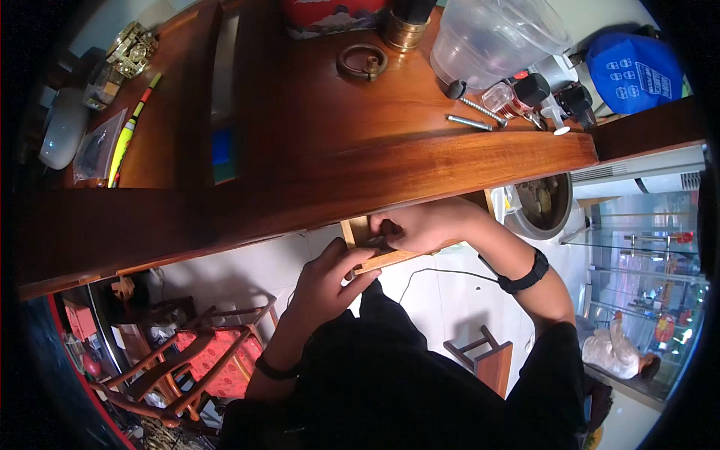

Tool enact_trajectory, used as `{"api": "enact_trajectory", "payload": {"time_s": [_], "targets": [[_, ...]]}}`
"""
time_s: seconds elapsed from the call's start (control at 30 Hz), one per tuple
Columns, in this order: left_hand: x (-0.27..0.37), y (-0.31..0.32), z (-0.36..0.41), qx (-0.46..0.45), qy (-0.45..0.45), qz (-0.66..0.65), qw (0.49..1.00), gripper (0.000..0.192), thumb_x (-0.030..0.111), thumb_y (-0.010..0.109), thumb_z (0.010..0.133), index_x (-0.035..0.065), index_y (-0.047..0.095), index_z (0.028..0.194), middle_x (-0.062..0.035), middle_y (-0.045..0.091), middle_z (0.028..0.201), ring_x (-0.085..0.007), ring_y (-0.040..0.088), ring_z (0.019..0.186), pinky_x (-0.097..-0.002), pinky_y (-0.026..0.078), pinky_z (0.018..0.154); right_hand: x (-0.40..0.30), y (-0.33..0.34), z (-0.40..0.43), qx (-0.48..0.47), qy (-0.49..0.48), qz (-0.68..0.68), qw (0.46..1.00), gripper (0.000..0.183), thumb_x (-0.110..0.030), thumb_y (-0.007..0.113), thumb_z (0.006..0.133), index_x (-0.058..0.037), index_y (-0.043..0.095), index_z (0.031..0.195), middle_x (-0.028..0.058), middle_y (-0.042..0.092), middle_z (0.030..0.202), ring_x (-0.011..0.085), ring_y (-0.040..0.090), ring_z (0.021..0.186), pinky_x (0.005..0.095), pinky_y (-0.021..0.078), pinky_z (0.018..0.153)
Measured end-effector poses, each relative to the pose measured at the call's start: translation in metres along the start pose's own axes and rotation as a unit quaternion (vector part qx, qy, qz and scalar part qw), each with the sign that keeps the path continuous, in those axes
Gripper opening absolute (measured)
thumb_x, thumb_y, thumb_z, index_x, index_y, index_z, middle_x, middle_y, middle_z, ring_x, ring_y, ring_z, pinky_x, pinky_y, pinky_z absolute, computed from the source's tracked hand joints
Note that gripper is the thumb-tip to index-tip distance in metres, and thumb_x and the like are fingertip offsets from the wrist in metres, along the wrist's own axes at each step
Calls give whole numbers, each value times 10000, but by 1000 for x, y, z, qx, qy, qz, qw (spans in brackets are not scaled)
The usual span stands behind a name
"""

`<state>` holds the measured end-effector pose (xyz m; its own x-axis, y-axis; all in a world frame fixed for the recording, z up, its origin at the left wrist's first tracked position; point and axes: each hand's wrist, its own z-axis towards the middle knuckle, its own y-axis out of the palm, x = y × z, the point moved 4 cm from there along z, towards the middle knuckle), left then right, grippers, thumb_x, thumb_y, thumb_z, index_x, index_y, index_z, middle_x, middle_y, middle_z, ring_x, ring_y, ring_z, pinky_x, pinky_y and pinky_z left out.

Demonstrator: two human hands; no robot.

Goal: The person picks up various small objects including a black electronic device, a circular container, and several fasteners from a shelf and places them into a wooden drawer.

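Note:
A light wooden drawer is pulled partway out beneath the front edge of a polished brown wooden table. My left hand grips the drawer's left front corner, thumb and fingers on either side of its front board. Inside the drawer is my right hand, fingers curled and turned down. Its fingertips are partly hidden, so whether they hold anything cannot be told. The table's overhang covers the back of the drawer, and my right hand hides much of its inside.
On the table lie a metal ring, a long screw, a metal rod, a clear plastic bucket and a fishing float. A red-cushioned chair and a stool stand on the floor. A person is at far right.

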<state>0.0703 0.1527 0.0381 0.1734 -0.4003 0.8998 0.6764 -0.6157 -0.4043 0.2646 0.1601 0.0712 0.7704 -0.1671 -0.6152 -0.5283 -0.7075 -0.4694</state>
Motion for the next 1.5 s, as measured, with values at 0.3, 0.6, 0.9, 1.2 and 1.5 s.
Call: {"api": "enact_trajectory", "payload": {"time_s": [0.3,0.6,0.9,1.2,1.5], "targets": [[4,-1,0,7,-1,-9,1000,290,218,764,890,55,692,1120,-90,635,898,-195,656,680,-316,534,603,37,-37,-14,320,-97,-254,908,255,-191,690,813,-52,695,1026,177,699,954,364,671,932,443,527,823],[1,-1,-4,4,-9,6,1000,301,231,768,888,60,693,1123,-79,634,914,-170,638,659,-301,521,595,6,-13,-13,253,-33,-137,957,297,-204,691,887,-66,677,1150,136,709,1041,314,681,957,418,523,858],[-2,1,-5,-27,-35,16,999,309,228,724,924,58,658,1173,-111,639,989,-218,626,730,-341,515,656,5,-5,6,276,11,-164,947,277,-214,685,844,-26,647,1044,196,708,919,405,660,947,449,514,863],[2,7,-1,12,8,-8,1000,295,229,704,937,51,641,1164,-128,657,1001,-257,654,780,-344,522,678,80,-67,-2,300,179,-205,914,444,-297,659,801,11,647,1121,229,686,1076,380,651,1052,420,527,908],[-5,8,-6,31,24,-8,999,292,206,700,946,31,633,1170,-114,640,920,-176,584,704,-307,492,648,7,-76,20,319,82,-228,916,415,-287,681,787,-19,710,1103,245,696,1089,382,672,1048,426,538,883]]}}
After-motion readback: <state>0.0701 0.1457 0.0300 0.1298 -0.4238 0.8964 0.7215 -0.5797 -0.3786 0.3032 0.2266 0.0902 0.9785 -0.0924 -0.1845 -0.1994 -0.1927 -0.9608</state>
